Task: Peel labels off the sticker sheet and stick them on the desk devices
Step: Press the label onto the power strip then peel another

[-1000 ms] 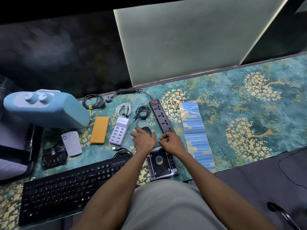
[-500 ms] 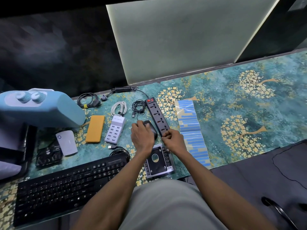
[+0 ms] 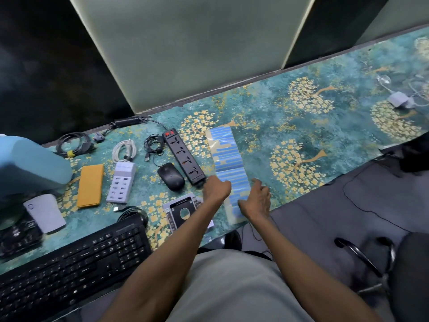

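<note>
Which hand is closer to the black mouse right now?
Left. The left hand sits just right of the black mouse, by the power strip's near end. The right hand is farther right, across the sticker sheet.

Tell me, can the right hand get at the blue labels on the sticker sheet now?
Probably yes. The right hand is already at the near edge of the sticker sheet, and nothing lies on the blue labels beside it.

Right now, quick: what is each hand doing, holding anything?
Left hand: fingers curled at the sticker sheet; whether it pinches a label cannot be told.
Right hand: open, loosely spread over the sheet, holding nothing.
</note>
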Demonstrator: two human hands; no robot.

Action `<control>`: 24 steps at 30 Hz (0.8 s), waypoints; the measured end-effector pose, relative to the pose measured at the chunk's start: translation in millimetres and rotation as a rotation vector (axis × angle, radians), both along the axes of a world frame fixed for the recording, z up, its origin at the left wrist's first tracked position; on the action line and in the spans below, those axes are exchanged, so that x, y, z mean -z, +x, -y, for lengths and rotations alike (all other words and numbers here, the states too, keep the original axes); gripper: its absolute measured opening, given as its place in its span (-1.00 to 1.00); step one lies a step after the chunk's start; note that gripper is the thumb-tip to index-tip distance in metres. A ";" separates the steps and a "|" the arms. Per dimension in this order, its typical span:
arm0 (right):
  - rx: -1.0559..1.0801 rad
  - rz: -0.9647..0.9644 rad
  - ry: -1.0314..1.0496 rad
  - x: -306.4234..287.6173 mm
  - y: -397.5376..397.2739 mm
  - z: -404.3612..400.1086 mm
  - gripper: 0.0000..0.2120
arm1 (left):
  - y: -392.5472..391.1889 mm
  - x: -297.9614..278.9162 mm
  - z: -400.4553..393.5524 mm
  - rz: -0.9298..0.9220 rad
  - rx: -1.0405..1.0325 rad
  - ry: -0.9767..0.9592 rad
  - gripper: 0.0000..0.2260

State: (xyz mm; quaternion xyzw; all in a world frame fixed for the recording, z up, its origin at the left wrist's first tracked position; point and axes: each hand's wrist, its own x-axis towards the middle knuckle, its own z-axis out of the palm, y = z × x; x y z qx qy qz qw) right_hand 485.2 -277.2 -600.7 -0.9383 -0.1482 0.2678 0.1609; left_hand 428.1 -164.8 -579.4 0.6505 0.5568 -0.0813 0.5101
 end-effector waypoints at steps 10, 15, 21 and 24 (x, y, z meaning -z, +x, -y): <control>-0.023 -0.085 0.365 -3.9 -5.5 11.6 -0.57 | -10.7 3.6 4.4 0.078 -0.181 -0.099 -0.62; -0.023 -0.153 0.480 -8.0 -7.0 8.9 -0.74 | -9.0 4.7 5.7 0.114 -0.193 -0.071 -0.63; 0.020 -0.138 0.581 -18.3 -0.5 14.1 -0.78 | -3.9 -3.1 0.4 0.168 -0.342 -0.345 -0.73; 0.033 -0.099 0.596 -18.1 -0.6 12.3 -0.82 | -3.2 -8.4 -3.4 0.162 -0.328 -0.501 -0.66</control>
